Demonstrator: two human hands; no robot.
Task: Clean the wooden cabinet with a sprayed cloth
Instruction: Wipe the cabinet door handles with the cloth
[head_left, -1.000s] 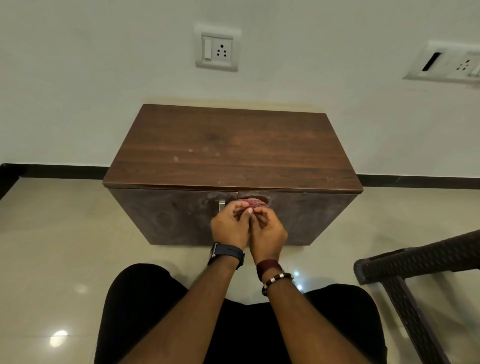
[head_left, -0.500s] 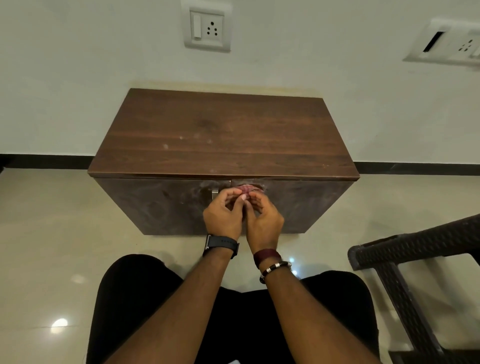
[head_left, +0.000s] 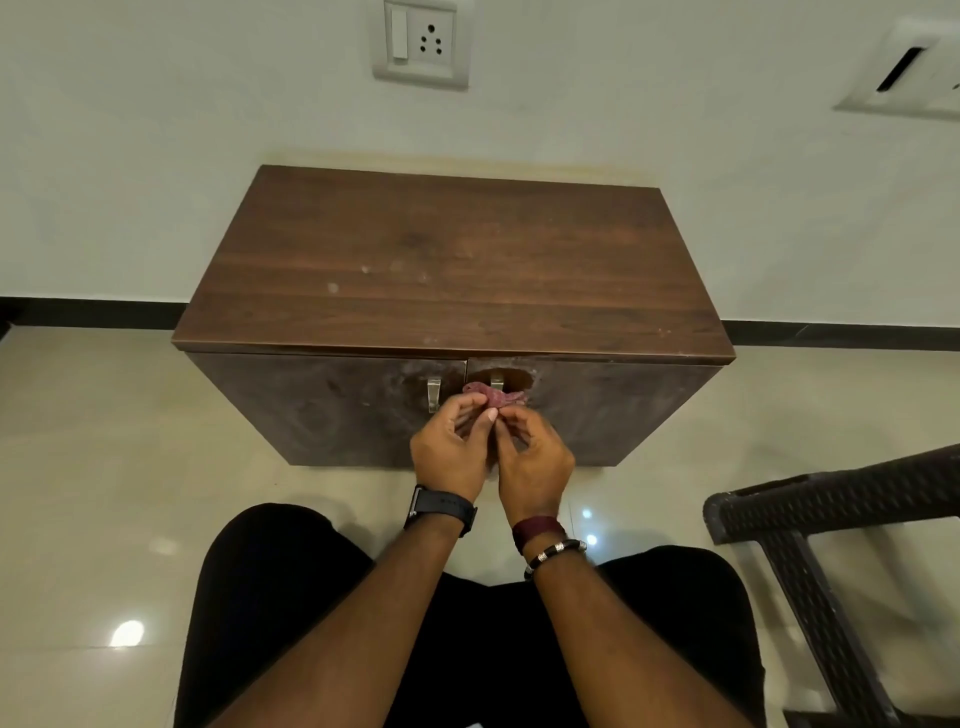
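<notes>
1. The cloth (head_left: 496, 397), a small crumpled reddish-pink wad, sits just beyond the fingertips of both hands, in front of the upper middle of the cabinet (head_left: 452, 270) front.
2. The left hand (head_left: 451, 452) pinches the cloth's left part between thumb and curled fingers.
3. The right hand (head_left: 535, 462) pinches its near right edge, fingers curled, thumb touching the left thumb.
4. The cloth lies bunched against the right door handle (head_left: 497, 383), covering its lower part; the left door handle (head_left: 434, 395) stands just to the left, uncovered.
5. The cabinet is a low dark-brown wooden box with two doors, against the far wall, its top marked with pale specks and its front smudged and dusty around the handles.
6. A dark wicker chair (head_left: 831, 519) stands near on the right.
</notes>
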